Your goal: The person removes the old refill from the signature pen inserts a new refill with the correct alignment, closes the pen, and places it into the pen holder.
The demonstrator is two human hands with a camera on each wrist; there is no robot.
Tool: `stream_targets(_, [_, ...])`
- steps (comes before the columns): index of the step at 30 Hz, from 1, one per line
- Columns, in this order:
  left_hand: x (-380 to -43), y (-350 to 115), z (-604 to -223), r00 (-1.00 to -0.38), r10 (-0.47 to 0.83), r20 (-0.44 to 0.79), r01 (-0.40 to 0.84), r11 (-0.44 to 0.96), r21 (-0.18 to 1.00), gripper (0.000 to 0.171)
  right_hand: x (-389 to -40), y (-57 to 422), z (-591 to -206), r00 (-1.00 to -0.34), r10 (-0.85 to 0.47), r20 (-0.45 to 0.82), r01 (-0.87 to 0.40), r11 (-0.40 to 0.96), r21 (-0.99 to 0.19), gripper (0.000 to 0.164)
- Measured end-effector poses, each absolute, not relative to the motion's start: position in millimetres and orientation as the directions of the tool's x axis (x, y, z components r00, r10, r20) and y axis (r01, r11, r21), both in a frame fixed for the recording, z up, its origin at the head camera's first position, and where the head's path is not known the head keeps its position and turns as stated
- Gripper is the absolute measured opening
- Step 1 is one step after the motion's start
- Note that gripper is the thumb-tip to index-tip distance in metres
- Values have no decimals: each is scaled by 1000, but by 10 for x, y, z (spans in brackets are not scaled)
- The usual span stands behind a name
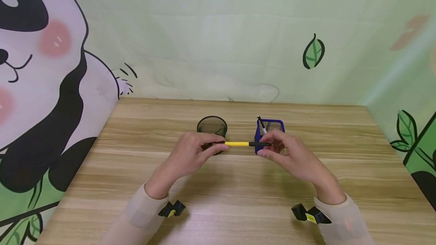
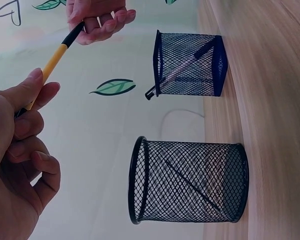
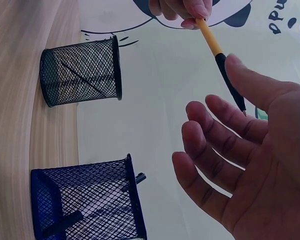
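A yellow ballpoint pen [image 1: 237, 144] with a black grip and pointed tip lies level in the air between the hands in the head view. My left hand [image 1: 192, 152] pinches its rear end between thumb and index finger. Around the black grip, my right hand [image 1: 289, 154] has its thumb and fingers spread apart, the thumb right at the grip in the right wrist view. Behind the hands stand a round black mesh pen holder [image 2: 190, 182] with a thin dark stick showing inside, and a blue mesh pen holder [image 3: 90, 200] with a white-and-black pen [image 3: 97, 204] leaning in it.
Both holders stand on a wood-grain table [image 1: 235, 203]. Past its back edge hangs a pale green backdrop [image 1: 190, 48] with printed leaves and a large panda at the left. Each wrist carries a small black camera.
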State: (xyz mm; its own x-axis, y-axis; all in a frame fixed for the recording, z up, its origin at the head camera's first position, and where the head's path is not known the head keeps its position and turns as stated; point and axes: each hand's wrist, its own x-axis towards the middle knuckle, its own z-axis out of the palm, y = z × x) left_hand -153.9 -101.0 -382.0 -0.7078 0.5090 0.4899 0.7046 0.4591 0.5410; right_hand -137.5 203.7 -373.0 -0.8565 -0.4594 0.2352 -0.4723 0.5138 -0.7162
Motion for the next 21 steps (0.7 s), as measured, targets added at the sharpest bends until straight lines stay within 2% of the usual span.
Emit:
stream_targets(4, [-1543,-1007,-3817,-700,510,500,713,455,534,17,-1379,2038,-3730,-855,-466,227,-470,513,-718,15])
stream_targets(9, [-1545,-1003,-3822,-693,511,508,720,449,530,15,-1379,2046,-3721,-854,-471,221,-470,516,-716,2])
stream_targets(17, [-1542,-1005,-3823,-684,515,516,728,445,521,14,-1383,2058,-3743,-834,-487,260,-502,474,-723,29])
stream_targets(21, [-1542,-1006,-3823,-681,518,517,731,445,518,15,-1384,2056,-3751,-824,-493,278,-518,458,-722,32])
